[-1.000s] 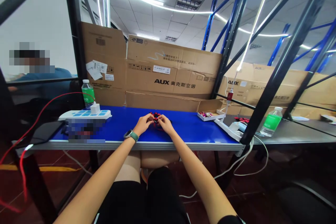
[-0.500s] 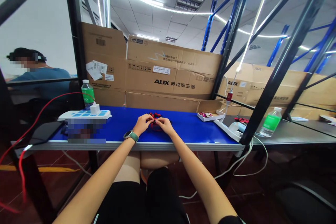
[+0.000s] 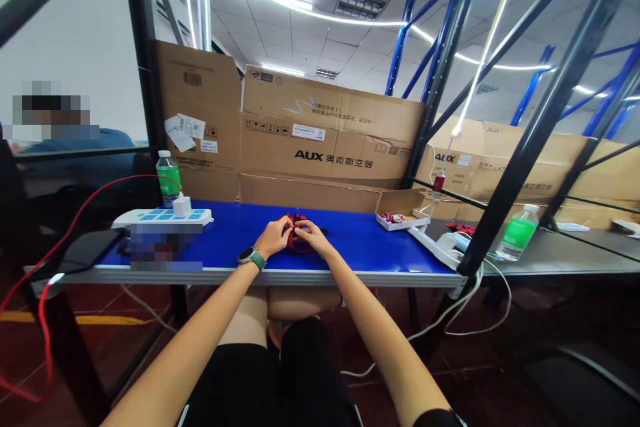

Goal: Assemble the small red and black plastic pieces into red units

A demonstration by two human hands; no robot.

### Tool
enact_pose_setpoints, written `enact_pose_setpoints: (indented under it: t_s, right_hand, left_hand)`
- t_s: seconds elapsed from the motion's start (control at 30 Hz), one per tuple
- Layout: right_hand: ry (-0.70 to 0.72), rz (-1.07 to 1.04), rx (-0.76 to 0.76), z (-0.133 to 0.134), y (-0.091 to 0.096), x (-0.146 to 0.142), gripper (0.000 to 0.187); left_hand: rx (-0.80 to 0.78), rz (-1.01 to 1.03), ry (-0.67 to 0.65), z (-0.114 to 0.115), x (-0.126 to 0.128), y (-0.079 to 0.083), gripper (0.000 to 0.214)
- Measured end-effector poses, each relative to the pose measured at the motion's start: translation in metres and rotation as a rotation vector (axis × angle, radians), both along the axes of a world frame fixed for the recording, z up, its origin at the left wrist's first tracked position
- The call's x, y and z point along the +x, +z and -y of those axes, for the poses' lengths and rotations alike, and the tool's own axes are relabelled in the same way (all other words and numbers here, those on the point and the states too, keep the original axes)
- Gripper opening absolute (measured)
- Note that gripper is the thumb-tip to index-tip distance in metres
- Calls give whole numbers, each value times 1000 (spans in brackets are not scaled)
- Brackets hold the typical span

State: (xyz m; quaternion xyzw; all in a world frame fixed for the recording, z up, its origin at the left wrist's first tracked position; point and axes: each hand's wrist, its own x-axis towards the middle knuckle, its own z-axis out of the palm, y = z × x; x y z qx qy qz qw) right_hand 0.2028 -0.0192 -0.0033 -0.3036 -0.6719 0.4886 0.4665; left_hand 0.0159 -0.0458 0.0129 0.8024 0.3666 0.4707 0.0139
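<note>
Both my hands meet over the middle of the blue table [image 3: 350, 250]. My left hand [image 3: 273, 237], with a watch on its wrist, and my right hand [image 3: 311, 235] are closed on a small red and black bundle of wire or cord [image 3: 296, 240], pinching it between their fingertips. The bundle rests on or just above the tabletop; the fingers hide most of it.
A white power strip [image 3: 163, 217] with a plugged charger and a green-labelled bottle [image 3: 169, 177] stand at the left. A small cardboard tray [image 3: 397, 219] with small parts lies at the right, beyond it another bottle [image 3: 516, 231]. Cardboard boxes [image 3: 325, 140] wall the back. Another person [image 3: 75, 147] sits at far left.
My hands have drawn slightly closer together and lower on the red and black bundle. Little else has moved.
</note>
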Motion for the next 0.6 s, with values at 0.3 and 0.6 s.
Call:
enact_pose_setpoints:
  t_s: [0.3,0.6]
  right_hand:
    - [2,-124,-11,12,8,-2,50]
    - [-73,-93,140,7,6,0,46]
  left_hand:
    - [-71,145,27,-7,-2,-3,12]
    - [-18,86,-109,2,2,0,16]
